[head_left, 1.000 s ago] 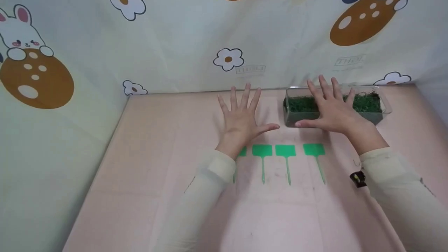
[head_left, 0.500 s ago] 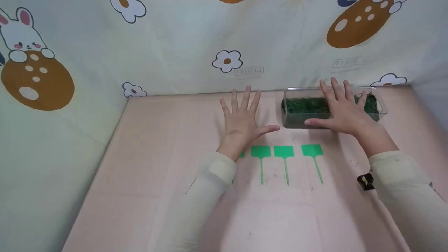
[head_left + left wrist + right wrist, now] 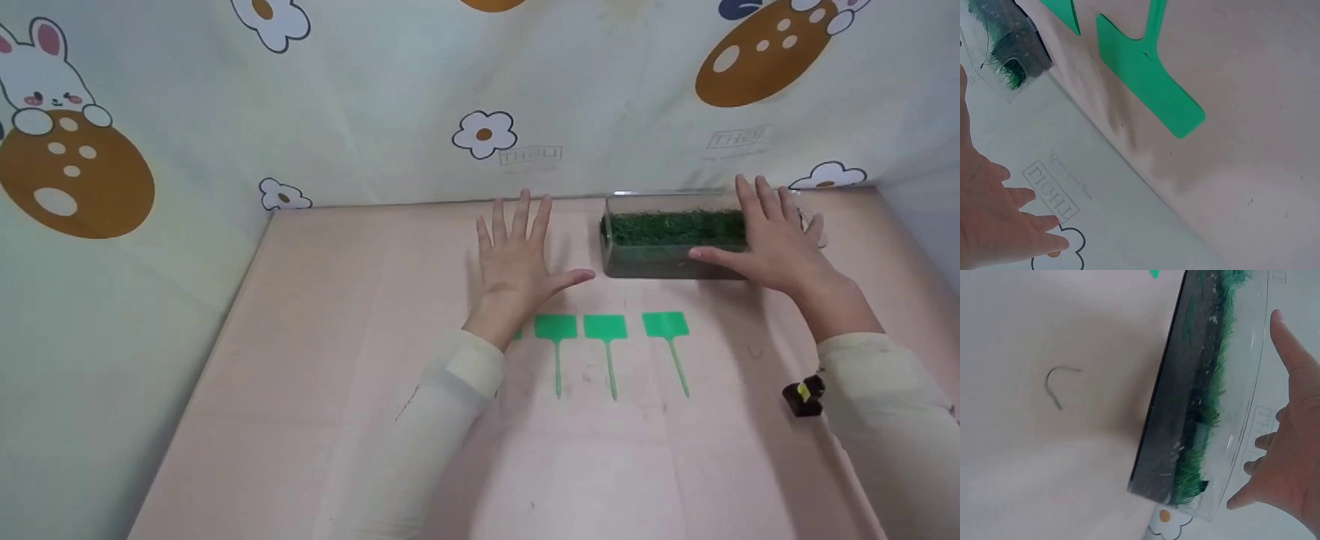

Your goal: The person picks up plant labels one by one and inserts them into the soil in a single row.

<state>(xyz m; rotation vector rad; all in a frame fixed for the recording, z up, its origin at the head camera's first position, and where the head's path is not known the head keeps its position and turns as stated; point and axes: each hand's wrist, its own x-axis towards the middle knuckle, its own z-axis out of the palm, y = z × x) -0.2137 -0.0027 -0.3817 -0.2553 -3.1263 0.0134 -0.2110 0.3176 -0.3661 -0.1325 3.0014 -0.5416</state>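
A clear plastic box with a strip of green artificial-looking grass inside stands at the back right. Over its right end hovers my right hand, fingers spread and holding nothing; whether it touches the box I cannot tell. Left of the box, my left hand is spread too, with nothing in it. Several flat green plant labels lie in a row in front, among them a left label, a middle label and a right label. My left wrist mostly hides another.
A pale pink tabletop lies beneath, meeting a printed cloth backdrop behind and at the sides. A thin curved dark strand lies near the box. A small black device sits at my right cuff.
My right hand has moved rightward across the box, from its middle to its right end, baring more grass. My left hand and the labels have hardly moved; the view has shifted slightly.
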